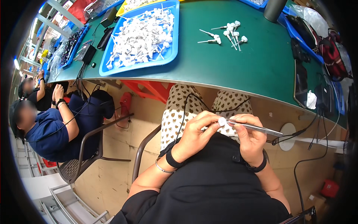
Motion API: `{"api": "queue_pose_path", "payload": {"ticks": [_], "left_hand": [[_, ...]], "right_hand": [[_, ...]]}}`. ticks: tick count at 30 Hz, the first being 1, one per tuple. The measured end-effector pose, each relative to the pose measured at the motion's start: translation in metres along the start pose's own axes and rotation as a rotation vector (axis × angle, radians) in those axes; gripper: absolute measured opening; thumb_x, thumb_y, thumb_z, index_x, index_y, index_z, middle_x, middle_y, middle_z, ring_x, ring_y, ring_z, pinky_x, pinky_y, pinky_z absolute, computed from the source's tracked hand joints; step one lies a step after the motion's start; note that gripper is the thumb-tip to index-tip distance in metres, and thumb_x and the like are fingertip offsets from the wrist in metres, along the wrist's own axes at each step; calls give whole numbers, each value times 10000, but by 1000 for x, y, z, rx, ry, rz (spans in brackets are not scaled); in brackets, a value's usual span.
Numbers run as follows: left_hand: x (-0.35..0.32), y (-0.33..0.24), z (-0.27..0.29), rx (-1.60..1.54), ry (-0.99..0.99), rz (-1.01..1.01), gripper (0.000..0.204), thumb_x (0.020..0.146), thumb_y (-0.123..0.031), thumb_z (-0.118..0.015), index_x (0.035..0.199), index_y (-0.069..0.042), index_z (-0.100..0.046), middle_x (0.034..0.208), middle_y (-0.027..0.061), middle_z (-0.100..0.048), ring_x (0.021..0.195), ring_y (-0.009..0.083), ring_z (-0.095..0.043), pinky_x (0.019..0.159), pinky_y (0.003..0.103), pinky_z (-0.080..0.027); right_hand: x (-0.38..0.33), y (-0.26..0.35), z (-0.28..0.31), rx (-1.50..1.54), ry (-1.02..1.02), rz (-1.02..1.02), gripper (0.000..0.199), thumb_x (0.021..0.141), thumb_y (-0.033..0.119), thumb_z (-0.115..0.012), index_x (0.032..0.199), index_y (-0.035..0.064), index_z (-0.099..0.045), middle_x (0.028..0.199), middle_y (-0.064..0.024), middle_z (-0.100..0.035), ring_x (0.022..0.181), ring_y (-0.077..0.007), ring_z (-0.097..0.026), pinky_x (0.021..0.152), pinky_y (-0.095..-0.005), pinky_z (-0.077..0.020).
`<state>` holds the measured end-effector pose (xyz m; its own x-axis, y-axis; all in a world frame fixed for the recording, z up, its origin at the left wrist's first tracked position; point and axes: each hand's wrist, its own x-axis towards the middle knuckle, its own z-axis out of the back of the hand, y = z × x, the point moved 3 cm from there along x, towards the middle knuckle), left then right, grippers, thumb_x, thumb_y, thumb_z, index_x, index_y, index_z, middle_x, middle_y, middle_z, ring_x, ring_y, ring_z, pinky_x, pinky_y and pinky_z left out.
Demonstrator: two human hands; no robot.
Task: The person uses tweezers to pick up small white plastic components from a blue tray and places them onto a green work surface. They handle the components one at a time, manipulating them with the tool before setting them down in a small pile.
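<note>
Above my lap, my left hand (pixel 197 135) pinches a small white plastic piece with a round head (pixel 222 121) between thumb and fingertips. My right hand (pixel 250 139) is closed on a pair of metal tweezers (pixel 263 129), whose broad end points to the right. The tips of the tweezers meet the white piece, though the fingers hide the exact contact. On the green table ahead lies a loose group of similar white pieces with thin stems (pixel 234 33). A blue tray (pixel 175 48) at the left of the table is heaped with many more of them.
The green table (pixel 209 71) has its front edge just beyond my knees. A dark phone-like slab (pixel 300 80) and cables lie at its right end. Another person (pixel 48 130) sits on a chair to my left. A black cable crosses my lap.
</note>
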<state>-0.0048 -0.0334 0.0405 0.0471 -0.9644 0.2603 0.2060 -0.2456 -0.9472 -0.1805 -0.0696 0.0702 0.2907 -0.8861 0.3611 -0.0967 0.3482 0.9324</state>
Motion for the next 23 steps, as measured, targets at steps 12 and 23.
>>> {"api": "queue_pose_path", "payload": {"ticks": [12,23], "left_hand": [[-3,7,-4,-12,-64,73,121,884,7,-767,974,13,-687,902,55,-655,770,117,-647,671,261,-525],[-3,5,-5,48,-62,18,163,905,-9,-749,1067,-16,-741,928,78,-672,803,158,-673,699,290,-570]], "right_hand": [[-3,-6,0,-46,54,19,148,970,8,-679,1108,-39,-656,1043,-126,-690,879,-167,-684,773,-284,-571],[-3,-9,-3,22,11,-66,139,973,11,-681,1101,-36,-652,990,-116,-713,840,-152,-705,729,-276,-580]]}}
